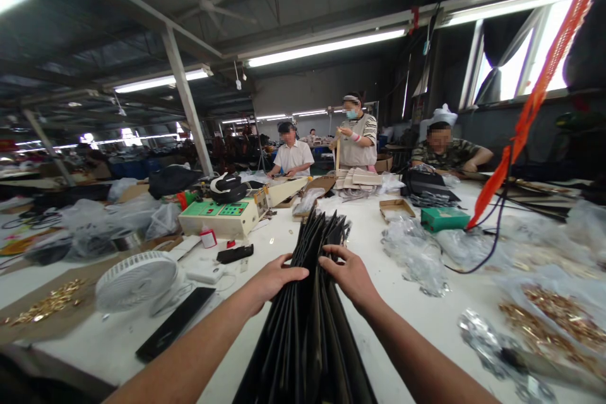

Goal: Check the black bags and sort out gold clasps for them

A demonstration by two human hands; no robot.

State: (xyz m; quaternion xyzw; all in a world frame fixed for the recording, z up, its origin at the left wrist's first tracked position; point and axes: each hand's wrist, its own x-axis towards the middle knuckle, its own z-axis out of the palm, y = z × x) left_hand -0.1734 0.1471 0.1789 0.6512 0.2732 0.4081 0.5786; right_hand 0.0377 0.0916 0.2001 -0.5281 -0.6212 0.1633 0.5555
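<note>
Strips [296, 341], black, between left hand's fingers [297, 274], right hand's fingers [331, 265]

Bare forearms [196, 342], ungloved left grip [277, 279], ungloved right grip [350, 274]

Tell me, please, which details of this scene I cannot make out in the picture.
- Near ends of the black panels: cut off by the head view's bottom edge.
- Lower fingers of the left hand and right hand, head view: largely hidden by the hands themselves.
- Lettering on the green control panel, head view: too small and blurred.
- Contents, if any, of the green box, head view: hidden by its sides.
</note>
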